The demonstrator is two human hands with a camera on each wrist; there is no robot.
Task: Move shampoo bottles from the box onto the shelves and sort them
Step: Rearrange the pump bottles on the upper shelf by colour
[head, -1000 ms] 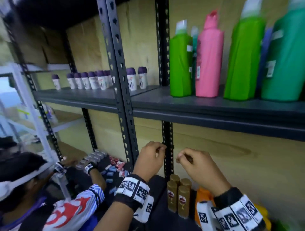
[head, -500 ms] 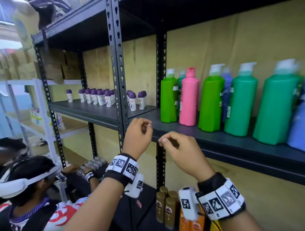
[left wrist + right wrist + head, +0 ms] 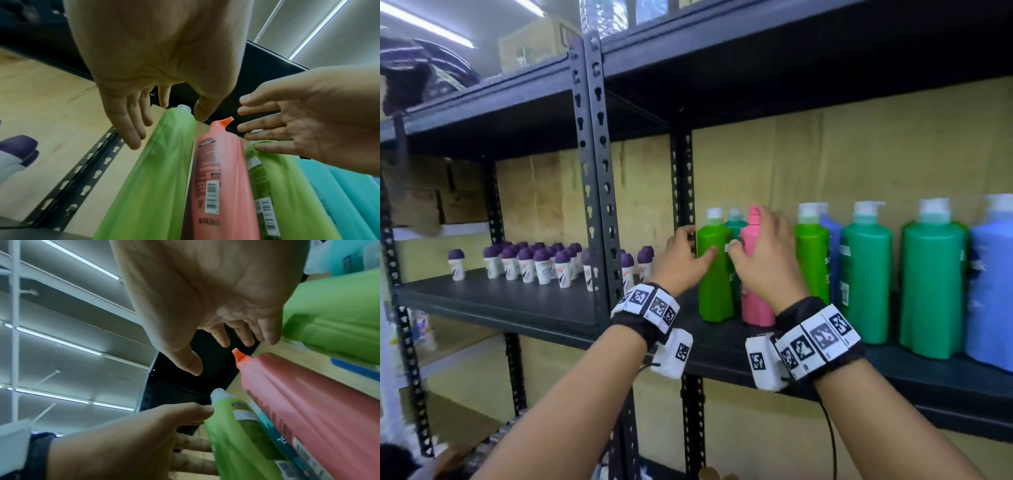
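Shampoo bottles stand in a row on the dark shelf [image 3: 722, 349]. The leftmost is a light green bottle [image 3: 714, 284], with a pink bottle [image 3: 756, 305] beside it. My left hand [image 3: 697, 244] is open, its thumb lying on the green bottle's front and its straight fingers past the bottle's left side [image 3: 174, 120]. My right hand [image 3: 751, 233] is open with spread fingers at the pink bottle's top [image 3: 222, 356]; whether it touches the pink bottle is unclear. Neither hand grips anything. The box is out of view.
Further right stand another light green bottle [image 3: 812, 260], two dark green bottles [image 3: 866, 281] and a blue one [image 3: 993, 291]. Several purple-capped roll-ons [image 3: 534, 263] fill the left bay. A black perforated post [image 3: 683, 178] stands just left of my left hand.
Both hands rose from the lower shelf level up to the bottle shelf. Their curled fingers straightened, and they now sit at the green and pink bottles.
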